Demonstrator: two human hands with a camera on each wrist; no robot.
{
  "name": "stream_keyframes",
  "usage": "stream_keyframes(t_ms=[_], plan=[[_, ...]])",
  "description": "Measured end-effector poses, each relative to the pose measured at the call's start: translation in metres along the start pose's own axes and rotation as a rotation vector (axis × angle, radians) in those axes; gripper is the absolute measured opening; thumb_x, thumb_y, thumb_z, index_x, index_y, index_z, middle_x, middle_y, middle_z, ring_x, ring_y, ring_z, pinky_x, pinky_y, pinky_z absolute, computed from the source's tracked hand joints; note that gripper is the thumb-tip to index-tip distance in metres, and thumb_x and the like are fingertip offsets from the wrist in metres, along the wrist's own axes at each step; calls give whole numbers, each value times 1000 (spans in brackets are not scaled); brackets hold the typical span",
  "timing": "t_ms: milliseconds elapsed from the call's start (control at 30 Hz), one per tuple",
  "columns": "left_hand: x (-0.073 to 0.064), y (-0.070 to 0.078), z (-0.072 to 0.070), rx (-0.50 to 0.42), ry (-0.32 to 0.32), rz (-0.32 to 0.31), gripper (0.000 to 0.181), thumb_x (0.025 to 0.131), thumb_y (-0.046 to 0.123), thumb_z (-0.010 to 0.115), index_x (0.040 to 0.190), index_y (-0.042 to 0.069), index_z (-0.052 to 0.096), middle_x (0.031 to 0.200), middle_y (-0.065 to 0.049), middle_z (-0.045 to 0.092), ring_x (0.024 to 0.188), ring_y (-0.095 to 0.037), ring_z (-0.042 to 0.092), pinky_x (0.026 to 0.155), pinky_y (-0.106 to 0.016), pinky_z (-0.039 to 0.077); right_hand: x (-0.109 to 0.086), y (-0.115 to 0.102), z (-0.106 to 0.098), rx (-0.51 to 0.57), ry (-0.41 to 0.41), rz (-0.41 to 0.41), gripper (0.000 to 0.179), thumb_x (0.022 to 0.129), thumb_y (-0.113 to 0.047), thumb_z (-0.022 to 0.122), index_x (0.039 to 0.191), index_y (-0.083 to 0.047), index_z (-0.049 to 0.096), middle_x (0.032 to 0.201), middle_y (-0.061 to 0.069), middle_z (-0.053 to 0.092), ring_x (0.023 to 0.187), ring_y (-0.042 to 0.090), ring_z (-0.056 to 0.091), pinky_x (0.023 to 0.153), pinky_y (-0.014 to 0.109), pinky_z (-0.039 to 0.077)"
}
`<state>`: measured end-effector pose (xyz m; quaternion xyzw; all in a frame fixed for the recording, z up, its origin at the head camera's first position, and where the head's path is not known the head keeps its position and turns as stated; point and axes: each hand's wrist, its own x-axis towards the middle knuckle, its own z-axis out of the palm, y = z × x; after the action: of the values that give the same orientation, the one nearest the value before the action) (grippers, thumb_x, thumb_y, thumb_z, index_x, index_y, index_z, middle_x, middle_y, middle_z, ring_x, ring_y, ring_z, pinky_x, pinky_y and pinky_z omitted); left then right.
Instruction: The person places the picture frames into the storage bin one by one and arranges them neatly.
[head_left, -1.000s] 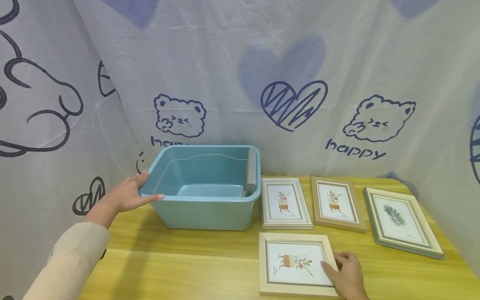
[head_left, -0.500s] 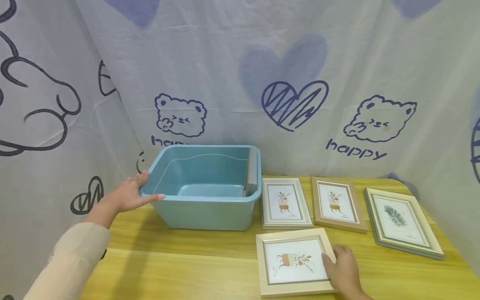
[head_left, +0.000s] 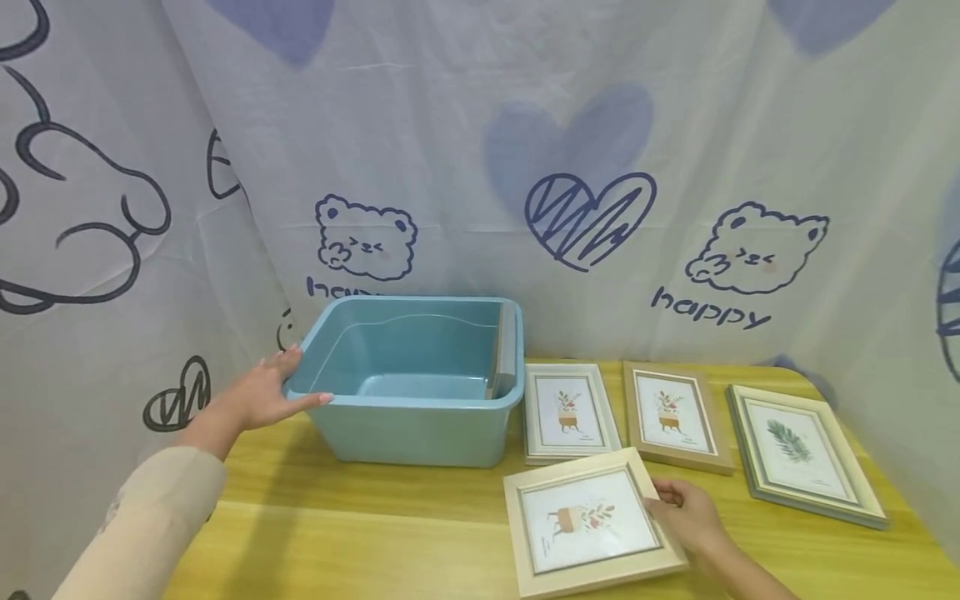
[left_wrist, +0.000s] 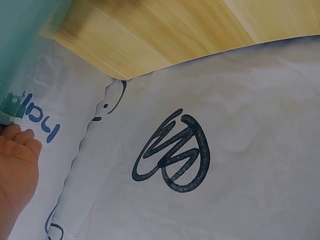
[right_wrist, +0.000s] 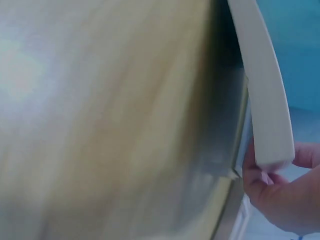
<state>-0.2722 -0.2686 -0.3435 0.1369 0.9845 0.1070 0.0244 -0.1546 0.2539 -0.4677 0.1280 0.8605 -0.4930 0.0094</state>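
My left hand (head_left: 258, 393) grips the near left corner of a light blue plastic tub (head_left: 412, 435), with the thumb along the front rim. In the left wrist view its fingers (left_wrist: 20, 142) curl at the edge of the tub. Inside the tub, a frame with a grey edge (head_left: 507, 346) stands against the right wall. My right hand (head_left: 692, 518) pinches the right side of a cream picture frame (head_left: 532, 533), tilted with its flower-pot print facing up. The right wrist view has the frame's pale edge (right_wrist: 267, 100) between thumb and fingers.
To the tub's right lie a white picture frame (head_left: 534, 417), a tan frame (head_left: 637, 417) and a cream-and-grey frame with a leaf print (head_left: 817, 496). They rest on a yellow wood-grain table (head_left: 360, 533). A printed white curtain (head_left: 465, 150) hangs behind and at the sides.
The right hand has lifted and turned the cream picture frame, its right side rising and its far edge moving toward the tub. The left hand stays on the tub's corner.
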Motion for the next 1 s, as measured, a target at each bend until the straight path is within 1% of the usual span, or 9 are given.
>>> stream_keyframes(t_ms=[167, 333, 433, 667, 733, 800, 867, 967, 1000], plan=[[0, -2, 0, 10, 0, -6, 101, 83, 64, 50, 144, -9, 17, 149, -31, 15, 133, -54, 17, 104, -68, 21, 1, -14, -12, 33, -88, -16, 46, 85, -4, 59, 125, 14, 48, 104, 23, 65, 77, 7, 58, 63, 20, 52], [2, -3, 1, 6, 2, -4, 100, 83, 64, 50, 144, -9, 17, 149, -31, 15, 133, -54, 17, 104, -67, 21, 1, -30, -20, 3, -118, -33, 49, 85, -9, 61, 129, 9, 47, 106, 20, 64, 80, 9, 55, 63, 21, 51], [2, -3, 2, 3, 4, -6, 100, 83, 64, 50, 144, -9, 16, 149, -31, 15, 133, -54, 18, 105, -67, 21, 1, -40, -23, -15, -126, -53, 51, 85, -10, 61, 130, 9, 46, 107, 21, 63, 80, 10, 55, 63, 21, 51], [-1, -3, 4, 4, 16, -4, 100, 83, 63, 50, 144, -8, 17, 150, -30, 15, 133, -54, 17, 104, -67, 20, 0, -62, -30, -109, -101, -149, 46, 83, -8, 64, 125, 9, 52, 100, 18, 67, 80, 10, 56, 61, 19, 48], [-1, -3, 4, 5, 14, -3, 99, 83, 63, 51, 144, -9, 17, 150, -30, 15, 133, -55, 17, 104, -68, 20, 0, -68, -32, -125, -101, -171, 45, 83, -8, 64, 124, 9, 53, 101, 20, 67, 78, 11, 57, 61, 20, 49], [-1, -3, 3, 9, 10, -7, 99, 83, 63, 50, 144, -9, 18, 150, -30, 15, 134, -54, 17, 105, -67, 19, 0, -74, -35, -146, -95, -198, 43, 83, -8, 64, 122, 9, 55, 109, 24, 64, 74, 11, 58, 59, 20, 50], [0, -2, 2, 9, 5, -12, 100, 83, 63, 50, 144, -8, 18, 150, -30, 15, 134, -54, 16, 105, -67, 18, 0, -80, -37, -187, -77, -234, 41, 82, -8, 64, 119, 8, 58, 113, 26, 63, 67, 8, 56, 55, 20, 48], [0, -2, 2, 10, 5, -18, 100, 83, 64, 50, 145, -8, 17, 150, -29, 15, 134, -54, 17, 105, -68, 18, 1, -90, -41, -254, -47, -307, 37, 80, -7, 66, 114, 7, 62, 111, 26, 64, 58, 6, 52, 50, 20, 45], [0, -2, 2, 9, 6, -17, 100, 83, 65, 50, 145, -8, 17, 150, -29, 15, 134, -54, 17, 105, -67, 18, 1, -93, -42, -277, -42, -331, 36, 79, -6, 67, 112, 7, 62, 107, 26, 65, 56, 5, 50, 49, 20, 44]])
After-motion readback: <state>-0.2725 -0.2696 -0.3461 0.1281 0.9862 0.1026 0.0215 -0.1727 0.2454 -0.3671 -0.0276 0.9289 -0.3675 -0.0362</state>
